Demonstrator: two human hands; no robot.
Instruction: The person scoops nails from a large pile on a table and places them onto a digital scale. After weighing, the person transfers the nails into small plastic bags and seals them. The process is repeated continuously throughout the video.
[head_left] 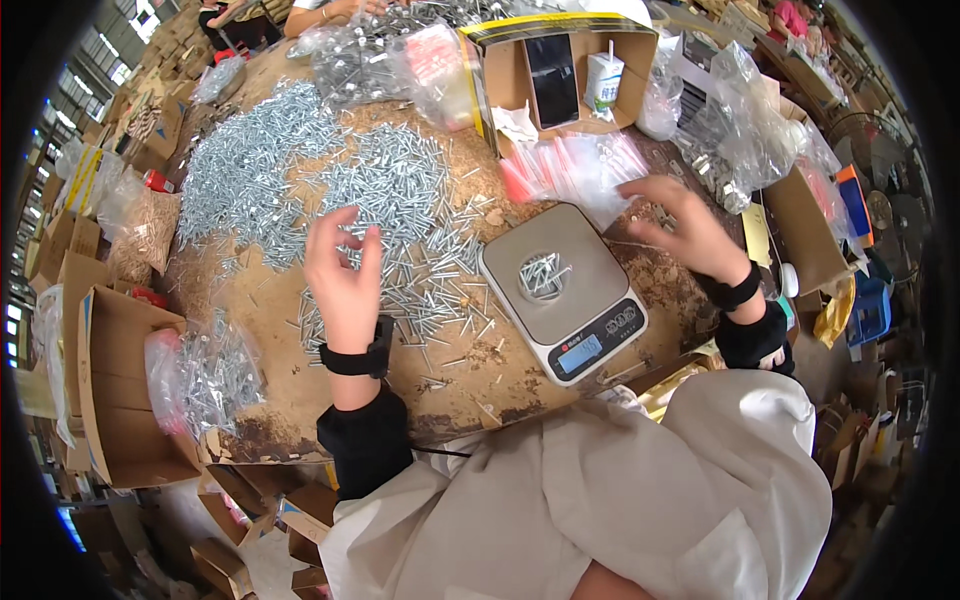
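My left hand (pixel 343 265) hovers at the near edge of a large spread of silver screws (pixel 262 160). Its fingers are curled but apart, with nothing visible between them. My right hand (pixel 690 228) is beside a stack of clear zip bags (pixel 578 168) with red edges. Thumb and forefinger stand apart there, the fingertips at the stack's right end; whether they touch the plastic is unclear. Between my hands a kitchen scale (pixel 510 255) with a lit display carries a small round clear dish (pixel 530 292), in which several screws (pixel 545 272) lie.
An open cardboard box (pixel 632 92) at the back holds a phone (pixel 551 80) and a drink carton (pixel 603 82). Filled plastic bags (pixel 205 375) lie at the table's left edge beside an empty-looking carton (pixel 130 390). More bags (pixel 735 110) crowd the right. Other people sit across the table.
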